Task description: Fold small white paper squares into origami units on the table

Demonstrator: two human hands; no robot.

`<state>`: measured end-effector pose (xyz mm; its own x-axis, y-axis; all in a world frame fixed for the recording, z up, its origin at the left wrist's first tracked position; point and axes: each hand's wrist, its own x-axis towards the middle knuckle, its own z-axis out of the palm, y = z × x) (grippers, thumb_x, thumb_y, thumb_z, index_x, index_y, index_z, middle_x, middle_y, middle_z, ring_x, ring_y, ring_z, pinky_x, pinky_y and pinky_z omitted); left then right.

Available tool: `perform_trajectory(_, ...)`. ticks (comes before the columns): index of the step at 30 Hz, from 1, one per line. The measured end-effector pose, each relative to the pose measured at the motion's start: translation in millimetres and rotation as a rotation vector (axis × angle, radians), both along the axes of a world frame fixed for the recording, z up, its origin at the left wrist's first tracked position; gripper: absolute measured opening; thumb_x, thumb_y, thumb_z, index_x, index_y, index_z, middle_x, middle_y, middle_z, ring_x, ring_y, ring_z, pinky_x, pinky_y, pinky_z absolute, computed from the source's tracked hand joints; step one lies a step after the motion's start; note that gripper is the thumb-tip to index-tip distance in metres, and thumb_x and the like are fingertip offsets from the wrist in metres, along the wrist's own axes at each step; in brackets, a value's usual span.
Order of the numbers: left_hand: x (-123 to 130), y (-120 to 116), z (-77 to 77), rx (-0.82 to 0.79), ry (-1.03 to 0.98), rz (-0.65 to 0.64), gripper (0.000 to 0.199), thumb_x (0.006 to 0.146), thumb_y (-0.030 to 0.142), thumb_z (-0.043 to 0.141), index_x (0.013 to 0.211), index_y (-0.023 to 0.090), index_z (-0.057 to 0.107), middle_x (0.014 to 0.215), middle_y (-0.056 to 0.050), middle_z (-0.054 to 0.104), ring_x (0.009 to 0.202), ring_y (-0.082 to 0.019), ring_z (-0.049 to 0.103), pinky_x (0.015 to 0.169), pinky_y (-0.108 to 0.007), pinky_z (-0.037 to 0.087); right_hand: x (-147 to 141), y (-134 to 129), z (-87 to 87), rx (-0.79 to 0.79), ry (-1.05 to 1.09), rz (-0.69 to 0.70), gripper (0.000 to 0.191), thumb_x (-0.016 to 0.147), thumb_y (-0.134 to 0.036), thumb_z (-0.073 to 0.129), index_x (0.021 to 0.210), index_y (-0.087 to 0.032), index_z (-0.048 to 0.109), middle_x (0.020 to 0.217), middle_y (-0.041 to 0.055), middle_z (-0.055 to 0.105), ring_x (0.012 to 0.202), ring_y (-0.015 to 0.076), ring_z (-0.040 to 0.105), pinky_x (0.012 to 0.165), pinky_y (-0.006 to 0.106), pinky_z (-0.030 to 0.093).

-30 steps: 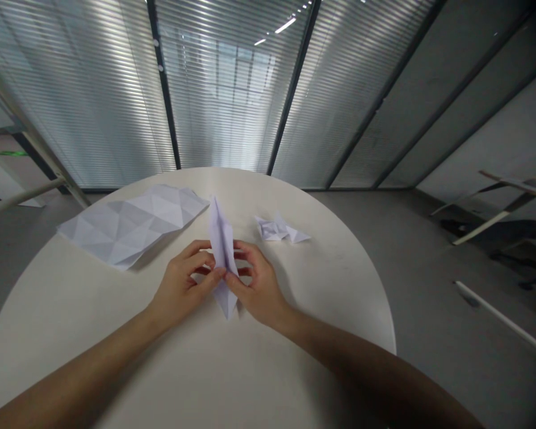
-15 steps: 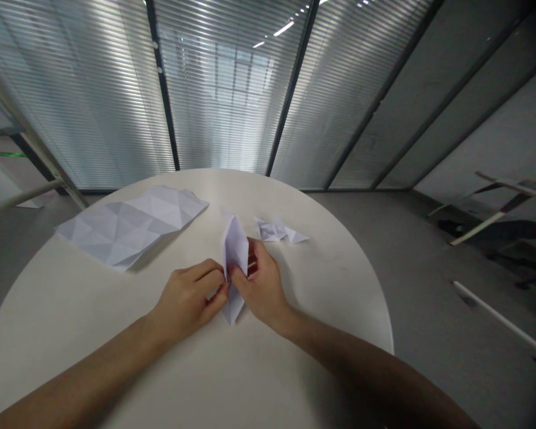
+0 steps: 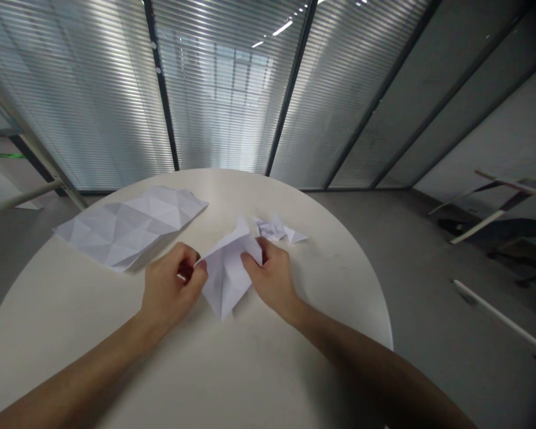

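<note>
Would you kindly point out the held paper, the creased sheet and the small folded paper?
Held paper (image 3: 230, 269), head view: its near face, beside the central crease.
Creased sheet (image 3: 131, 227), head view: middle of its upper face.
Small folded paper (image 3: 273, 230), head view: its left part.

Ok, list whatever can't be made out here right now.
All in the head view:
Far side of the held paper: faces away from the camera.
Fingertips of the right grip, thumb aside: behind the paper.
Paper's left corner: covered by the left grip.
Table's near rim: cut off below.
Green patch: too small, blurred.
</note>
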<state>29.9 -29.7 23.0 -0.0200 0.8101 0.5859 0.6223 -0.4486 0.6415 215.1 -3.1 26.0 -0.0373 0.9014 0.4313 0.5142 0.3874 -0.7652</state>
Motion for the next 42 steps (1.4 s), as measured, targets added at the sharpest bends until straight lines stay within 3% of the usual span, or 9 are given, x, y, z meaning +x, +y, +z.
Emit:
perform_trajectory(3, -5.7, 11.0, -7.3, -0.178, -0.233, -0.026, 0.01, 0.079, 0.021, 0.054, 0.087, 0.021, 0.048, 0.075, 0.002, 0.06, 0.048, -0.008, 0.049, 0.04, -0.019, 0.035, 1.2, 3.0, -4.2, -0.075, 0.074, 0.105, 0.018, 0.076, -0.016, 0.054, 0.09, -0.019, 0.066, 0.072, -0.0009, 0.065, 0.06, 0.0125, 0.058, 0.054, 0.023, 0.045)
perform_trajectory(7, -14.5, 22.6, -16.5, -0.205, -0.244, -0.105, 0.015, 0.079, 0.019, 0.053, 0.094, 0.02, 0.054, 0.089, -0.003, 0.062, 0.056, -0.01, 0.054, 0.046, -0.021, 0.041, 9.4, 10.3, -10.0, -0.087, 0.024, 0.187, 0.021, 0.079, -0.018, 0.056, 0.097, -0.02, 0.067, 0.085, 0.0022, 0.067, 0.065, 0.0117, 0.06, 0.057, 0.023, 0.049)
perform_trajectory(11, -22.4, 27.1, -19.9, -0.154, 0.049, -0.236, 0.019, 0.078, 0.011, 0.049, 0.088, 0.018, 0.062, 0.09, -0.005, 0.063, 0.07, -0.013, 0.059, 0.056, -0.022, 0.046, 25.5, 20.3, -13.0, 0.059, -0.187, 0.35, 0.025, 0.078, -0.013, 0.061, 0.102, -0.02, 0.067, 0.106, 0.0062, 0.065, 0.09, 0.0145, 0.063, 0.072, 0.026, 0.053)
perform_trajectory(15, -31.0, 30.4, -24.0, -0.091, 0.318, -0.338, 0.029, 0.076, 0.006, 0.046, 0.093, 0.018, 0.067, 0.096, -0.007, 0.065, 0.08, -0.016, 0.062, 0.063, -0.024, 0.05, 37.8, 26.6, -17.0, 0.14, -0.428, 0.51, 0.034, 0.079, -0.005, 0.058, 0.106, -0.022, 0.067, 0.102, 0.0029, 0.07, 0.099, 0.015, 0.062, 0.09, 0.032, 0.049)
perform_trajectory(19, -40.5, 34.4, -26.1, 0.011, 0.578, -0.429, 0.036, 0.079, 0.005, 0.044, 0.099, 0.022, 0.069, 0.103, -0.007, 0.067, 0.094, -0.019, 0.062, 0.083, -0.033, 0.051, 43.6, 26.7, -22.3, 0.164, -0.619, 0.568, 0.038, 0.08, -0.004, 0.054, 0.108, -0.025, 0.067, 0.109, 0.0017, 0.069, 0.102, 0.0147, 0.061, 0.093, 0.032, 0.047)
perform_trajectory(25, -51.2, 31.2, -19.2, -0.007, 0.794, -0.524, 0.045, 0.076, 0.008, 0.049, 0.115, 0.024, 0.064, 0.12, -0.005, 0.065, 0.114, -0.024, 0.056, 0.1, -0.041, 0.042, 44.5, 19.2, -20.7, 0.233, -0.823, 0.573, 0.032, 0.079, -0.005, 0.055, 0.104, -0.02, 0.069, 0.112, 0.0038, 0.069, 0.105, 0.0184, 0.061, 0.095, 0.037, 0.044)
perform_trajectory(33, -42.4, 28.0, -15.5, 0.01, 0.807, -0.468, 0.034, 0.078, 0.008, 0.05, 0.104, 0.022, 0.066, 0.107, -0.006, 0.067, 0.098, -0.023, 0.058, 0.087, -0.038, 0.045, 34.8, 6.8, -11.2, 0.279, -0.955, 0.515, 0.014, 0.083, -0.016, 0.056, 0.09, -0.016, 0.068, 0.099, 0.0087, 0.07, 0.094, 0.0223, 0.061, 0.085, 0.038, 0.045)
perform_trajectory(37, -26.4, 25.6, -18.5, -0.045, 0.732, -0.515, 0.05, 0.07, 0.001, 0.047, 0.114, 0.022, 0.06, 0.11, -0.007, 0.062, 0.099, -0.021, 0.056, 0.09, -0.036, 0.044, 31.7, 6.2, -13.0, 0.333, -0.957, 0.634, 0.021, 0.084, -0.009, 0.054, 0.101, -0.016, 0.064, 0.103, 0.0074, 0.068, 0.099, 0.0194, 0.059, 0.089, 0.035, 0.044)
perform_trajectory(42, -15.1, 23.5, -21.2, -0.217, 0.628, -0.522, 0.041, 0.069, 0.003, 0.045, 0.104, 0.02, 0.057, 0.107, -0.006, 0.055, 0.092, -0.019, 0.056, 0.083, -0.03, 0.046, 29.6, 4.2, -12.8, 0.281, -1.002, 0.716, 0.026, 0.086, -0.009, 0.051, 0.108, -0.019, 0.061, 0.111, 0.0056, 0.065, 0.105, 0.0171, 0.056, 0.093, 0.032, 0.043)
